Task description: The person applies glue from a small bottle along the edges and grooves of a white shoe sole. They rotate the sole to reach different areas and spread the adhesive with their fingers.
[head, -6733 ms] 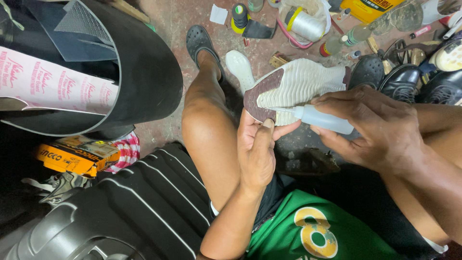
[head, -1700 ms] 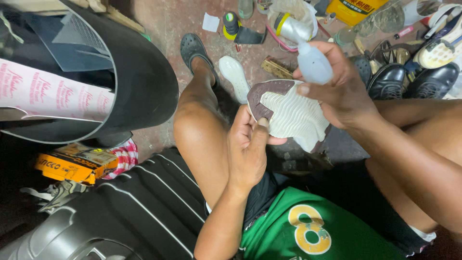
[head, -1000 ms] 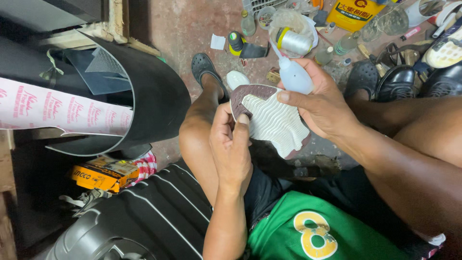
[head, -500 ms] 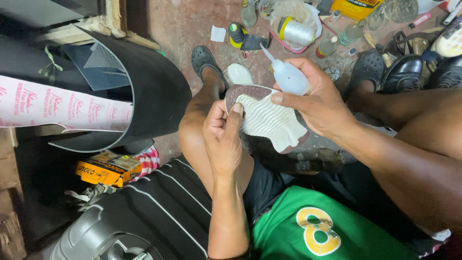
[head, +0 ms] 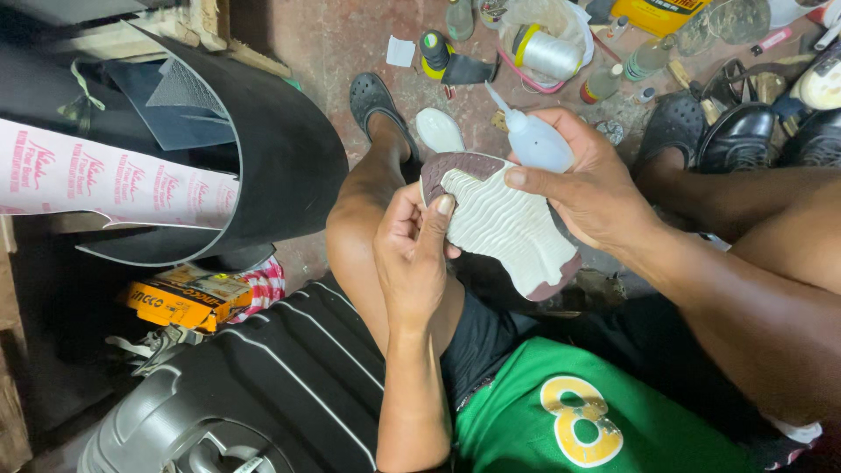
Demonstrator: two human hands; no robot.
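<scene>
**Glue Bottle Meeting a Shoe Sole**

While the left hand point(head: 412, 250) is gripping the upturned shoe sole point(head: 499, 223) above the lap, the right hand point(head: 587, 188) is closing around a small squeeze bottle point(head: 534, 140), its nozzle tilting upward beside the sole's toe; black shoes point(head: 745, 136) are lying on the floor point(head: 315, 44) nearby.

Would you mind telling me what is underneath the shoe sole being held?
Under the shoe sole lie the person's left knee, a white insole on the floor beyond, and dark shadow. The shoe's upper side is hidden, as is the floor directly beneath.

Reddish floor point(head: 333, 39), thread spool point(head: 547, 52), shoes point(head: 740, 136)
</scene>
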